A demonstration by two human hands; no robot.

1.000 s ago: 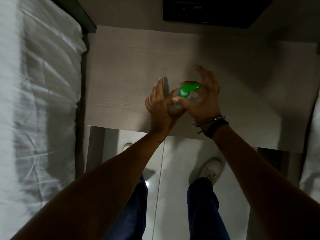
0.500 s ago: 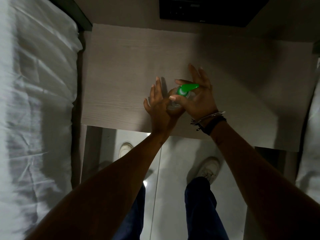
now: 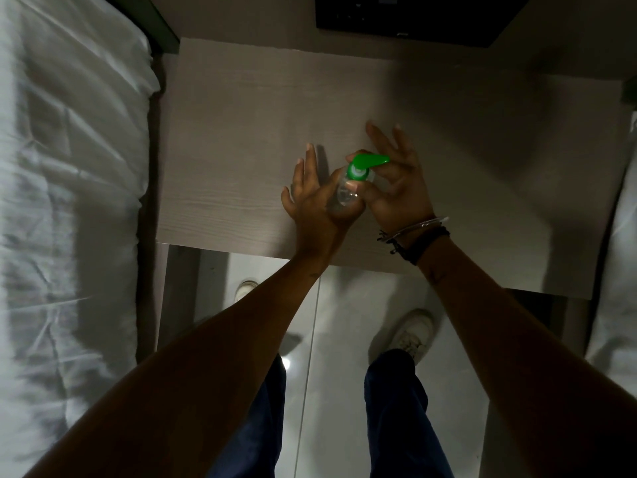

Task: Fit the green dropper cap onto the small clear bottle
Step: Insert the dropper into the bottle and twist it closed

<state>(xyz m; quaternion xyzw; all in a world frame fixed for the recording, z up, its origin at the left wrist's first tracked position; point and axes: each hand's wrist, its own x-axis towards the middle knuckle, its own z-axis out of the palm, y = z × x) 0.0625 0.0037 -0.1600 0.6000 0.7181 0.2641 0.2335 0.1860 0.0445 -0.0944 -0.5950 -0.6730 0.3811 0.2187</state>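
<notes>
I see the green dropper cap (image 3: 363,165) already sitting on the neck of the small clear bottle (image 3: 344,194), held just above the desk (image 3: 241,132) near its front edge. The left hand (image 3: 312,201) is wrapped around the bottle's body, and the right hand (image 3: 396,188) pinches the cap's collar with its other fingers spread. In this dim light I can't tell whether the cap is fully seated, so I judge the last tightening may remain.
</notes>
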